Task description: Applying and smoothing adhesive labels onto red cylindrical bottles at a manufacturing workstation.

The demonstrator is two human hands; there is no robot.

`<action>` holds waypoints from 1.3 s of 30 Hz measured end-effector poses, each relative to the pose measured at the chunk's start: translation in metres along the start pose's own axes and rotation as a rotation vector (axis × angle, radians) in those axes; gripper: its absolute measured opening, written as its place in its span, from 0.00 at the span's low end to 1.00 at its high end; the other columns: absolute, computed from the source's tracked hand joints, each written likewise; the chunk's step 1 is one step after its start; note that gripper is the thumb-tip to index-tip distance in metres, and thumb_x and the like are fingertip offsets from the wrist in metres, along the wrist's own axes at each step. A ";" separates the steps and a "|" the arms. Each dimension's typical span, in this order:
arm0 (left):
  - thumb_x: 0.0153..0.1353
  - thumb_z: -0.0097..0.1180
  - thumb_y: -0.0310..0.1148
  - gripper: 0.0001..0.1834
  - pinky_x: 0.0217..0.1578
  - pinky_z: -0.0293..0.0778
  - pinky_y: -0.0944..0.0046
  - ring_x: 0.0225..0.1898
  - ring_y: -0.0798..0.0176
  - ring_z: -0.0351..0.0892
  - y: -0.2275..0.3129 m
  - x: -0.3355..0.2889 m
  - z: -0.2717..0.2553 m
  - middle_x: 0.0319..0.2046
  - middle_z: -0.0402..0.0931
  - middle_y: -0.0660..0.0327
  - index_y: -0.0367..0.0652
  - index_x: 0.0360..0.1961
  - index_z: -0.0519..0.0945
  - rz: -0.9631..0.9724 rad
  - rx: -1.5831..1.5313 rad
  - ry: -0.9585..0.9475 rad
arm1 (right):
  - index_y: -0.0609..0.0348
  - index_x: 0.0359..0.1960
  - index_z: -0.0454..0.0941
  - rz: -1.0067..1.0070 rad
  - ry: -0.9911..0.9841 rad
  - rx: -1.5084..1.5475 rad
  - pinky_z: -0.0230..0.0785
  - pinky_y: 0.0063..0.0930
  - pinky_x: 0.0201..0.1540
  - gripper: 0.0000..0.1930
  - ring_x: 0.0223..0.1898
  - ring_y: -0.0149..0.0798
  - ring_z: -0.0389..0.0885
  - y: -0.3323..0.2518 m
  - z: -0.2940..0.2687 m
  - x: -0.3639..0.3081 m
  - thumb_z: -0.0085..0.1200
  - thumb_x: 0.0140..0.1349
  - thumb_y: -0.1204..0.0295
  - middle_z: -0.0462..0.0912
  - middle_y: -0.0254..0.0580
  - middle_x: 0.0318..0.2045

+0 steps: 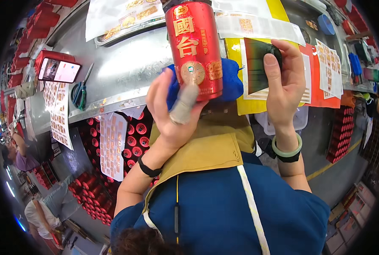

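A red bottle [198, 46] with gold decals lies over a bunched blue cloth [231, 80] at the bench's near edge. My left hand [174, 121] grips its near end, and a beige finger cot [184, 105] covers one digit, which presses on the bottle's surface by a round gold label. To the right, my right hand [285, 83] pinches a thin, dark green-black flat piece, like a scraper [257, 68], with the thumb on top. That piece is above a yellow sheet [245, 106] and striped paper, apart from the bottle.
Dark-handled scissors [80, 93] and a propped phone [60, 70] are at left on the metal bench [125, 55]. Decal sheets [240, 25] lie at the back; a red sheet [323, 101] is at right. Several red bottles [134, 140] stand below the bench. Other people [43, 216] are at far left.
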State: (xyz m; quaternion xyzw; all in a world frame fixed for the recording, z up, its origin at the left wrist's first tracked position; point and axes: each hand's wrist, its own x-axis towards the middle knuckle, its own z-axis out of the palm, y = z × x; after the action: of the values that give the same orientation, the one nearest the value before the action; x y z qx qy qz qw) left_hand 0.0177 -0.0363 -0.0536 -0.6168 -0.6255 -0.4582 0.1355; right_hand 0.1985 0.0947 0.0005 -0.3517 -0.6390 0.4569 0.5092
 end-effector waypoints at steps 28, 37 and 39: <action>0.70 0.61 0.34 0.43 0.75 0.52 0.55 0.76 0.56 0.56 -0.021 0.032 -0.017 0.75 0.58 0.49 0.36 0.79 0.51 -0.804 -0.978 -0.351 | 0.67 0.57 0.76 -0.184 -0.149 -0.169 0.71 0.24 0.56 0.16 0.48 0.31 0.80 -0.004 -0.012 -0.002 0.59 0.70 0.79 0.82 0.40 0.50; 0.66 0.65 0.29 0.53 0.76 0.46 0.55 0.78 0.54 0.51 -0.032 0.024 -0.022 0.78 0.51 0.46 0.42 0.81 0.41 -0.664 -0.931 -0.510 | 0.66 0.61 0.73 0.005 -0.127 0.016 0.71 0.22 0.53 0.16 0.47 0.29 0.79 0.000 -0.005 -0.005 0.54 0.74 0.78 0.82 0.42 0.45; 0.62 0.66 0.29 0.57 0.76 0.44 0.55 0.79 0.54 0.48 -0.030 0.026 -0.026 0.79 0.48 0.48 0.43 0.82 0.39 -0.692 -0.955 -0.560 | 0.66 0.61 0.72 0.032 -0.111 0.026 0.70 0.22 0.53 0.15 0.47 0.28 0.79 0.000 -0.006 -0.007 0.52 0.75 0.78 0.82 0.42 0.46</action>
State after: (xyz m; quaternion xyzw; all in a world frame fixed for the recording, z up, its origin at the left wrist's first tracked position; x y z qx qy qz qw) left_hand -0.0253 -0.0331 -0.0322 -0.4681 -0.5273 -0.5248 -0.4769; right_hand 0.2054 0.0898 -0.0012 -0.3294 -0.6546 0.4920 0.4701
